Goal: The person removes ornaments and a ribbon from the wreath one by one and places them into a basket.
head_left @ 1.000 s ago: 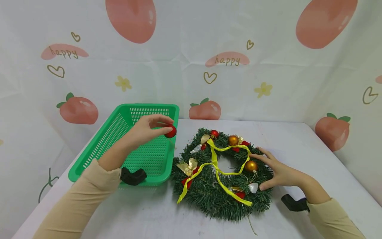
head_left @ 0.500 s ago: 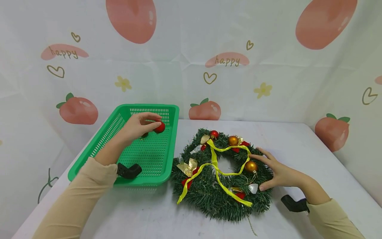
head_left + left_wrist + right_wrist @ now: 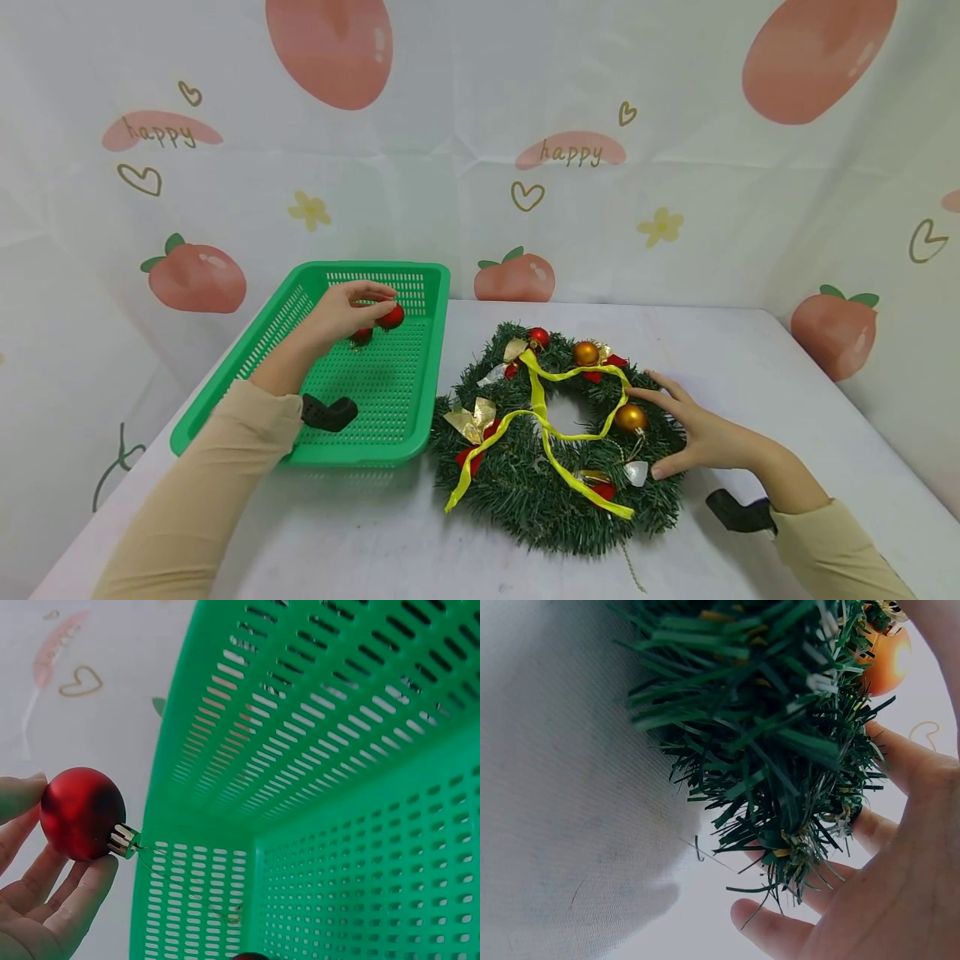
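My left hand (image 3: 343,312) pinches a red Christmas bauble (image 3: 391,316) between thumb and fingertips, over the green plastic basket (image 3: 442,333). Seen from the left wrist, the held bauble (image 3: 81,814) has a gold cap with a thin string loop trailing towards the basket wall. A second red bauble (image 3: 361,336) shows in the basket, just below my left hand. My right hand (image 3: 705,429) lies at the right side of a green tinsel wreath (image 3: 517,496), fingers spread and lightly bent against its edge. In the right wrist view, several fingers (image 3: 907,754) reach behind the wreath's bristles.
The wreath carries a yellow ribbon (image 3: 540,400), a red bauble (image 3: 538,337), golden baubles (image 3: 631,417) and gold and red bows. Black wrist mounts (image 3: 738,510) stick out beside both hands. A patterned white cloth (image 3: 450,200) hangs behind the white table (image 3: 375,542).
My left hand has carried the red bauble left, from the basket's right rim to over its inside. A second red bauble has come into sight below it. My right hand stays put.
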`<state>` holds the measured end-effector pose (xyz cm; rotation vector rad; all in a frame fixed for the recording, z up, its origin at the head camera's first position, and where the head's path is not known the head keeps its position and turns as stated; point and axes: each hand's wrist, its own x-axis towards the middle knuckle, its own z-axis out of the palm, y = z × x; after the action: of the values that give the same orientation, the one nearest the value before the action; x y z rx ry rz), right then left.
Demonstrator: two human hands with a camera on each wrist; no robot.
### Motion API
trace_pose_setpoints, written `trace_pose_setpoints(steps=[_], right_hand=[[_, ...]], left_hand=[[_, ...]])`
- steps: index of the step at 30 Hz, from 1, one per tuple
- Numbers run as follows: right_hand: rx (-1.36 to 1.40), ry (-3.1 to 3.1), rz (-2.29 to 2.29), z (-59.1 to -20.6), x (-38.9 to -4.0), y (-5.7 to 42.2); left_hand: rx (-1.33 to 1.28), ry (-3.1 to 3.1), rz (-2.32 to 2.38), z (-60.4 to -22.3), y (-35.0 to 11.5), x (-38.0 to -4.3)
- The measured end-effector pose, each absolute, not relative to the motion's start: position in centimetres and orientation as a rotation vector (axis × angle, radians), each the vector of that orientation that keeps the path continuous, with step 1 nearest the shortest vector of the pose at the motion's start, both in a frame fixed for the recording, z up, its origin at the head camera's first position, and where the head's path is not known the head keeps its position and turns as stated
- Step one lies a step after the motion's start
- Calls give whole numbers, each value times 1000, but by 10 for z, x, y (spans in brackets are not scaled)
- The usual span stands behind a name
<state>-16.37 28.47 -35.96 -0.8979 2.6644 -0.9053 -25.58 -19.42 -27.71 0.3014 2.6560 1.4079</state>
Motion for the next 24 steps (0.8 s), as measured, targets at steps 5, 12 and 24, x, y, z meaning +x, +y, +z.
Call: trace_pose_setpoints(steps=[5, 12, 24], right_hand=[[-899, 2663, -906, -360, -164, 285], [-894, 2661, -905, -360, -164, 285], [-901, 2669, -893, -362, -165, 286]], left_hand=[[236, 2651, 1393, -281, -195, -266], [191, 2627, 1423, -285, -195, -278], [109, 2646, 1430, -292, -194, -291]])
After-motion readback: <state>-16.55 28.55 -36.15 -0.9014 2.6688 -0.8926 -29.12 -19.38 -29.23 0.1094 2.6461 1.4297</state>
